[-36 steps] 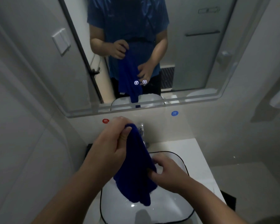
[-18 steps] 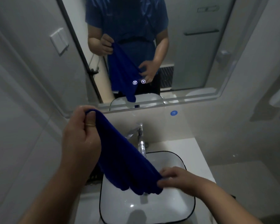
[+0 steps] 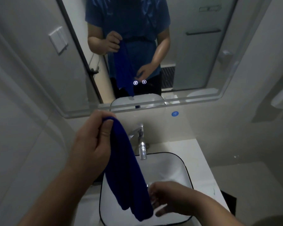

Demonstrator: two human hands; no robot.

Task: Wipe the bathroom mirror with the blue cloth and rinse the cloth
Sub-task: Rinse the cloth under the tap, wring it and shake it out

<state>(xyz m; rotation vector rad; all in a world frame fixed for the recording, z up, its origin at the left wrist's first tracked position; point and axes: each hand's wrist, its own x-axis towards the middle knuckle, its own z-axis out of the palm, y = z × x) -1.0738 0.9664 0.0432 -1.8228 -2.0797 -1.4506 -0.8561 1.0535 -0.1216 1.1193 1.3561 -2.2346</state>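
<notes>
Bathroom with grey walls and a white counter (image 3: 201, 149). At 6 o'clock, a white basin (image 3: 173, 168) with a dark rim. Above it, the right hand (image 3: 168, 199), blurred, fingers loosely spread beside the lower end of the blue cloth (image 3: 127, 168). The left hand (image 3: 91, 142), at 9 o'clock, pinches the cloth's top; it hangs over the basin. Beyond, a chrome tap (image 3: 141, 144); at 12 o'clock, the mirror (image 3: 194, 62).

Dim bathroom — pale tiled walls (image 3: 20, 144), white counter (image 3: 201, 162), wall switch (image 3: 58, 40), blue round sticker (image 3: 175, 113).
</notes>
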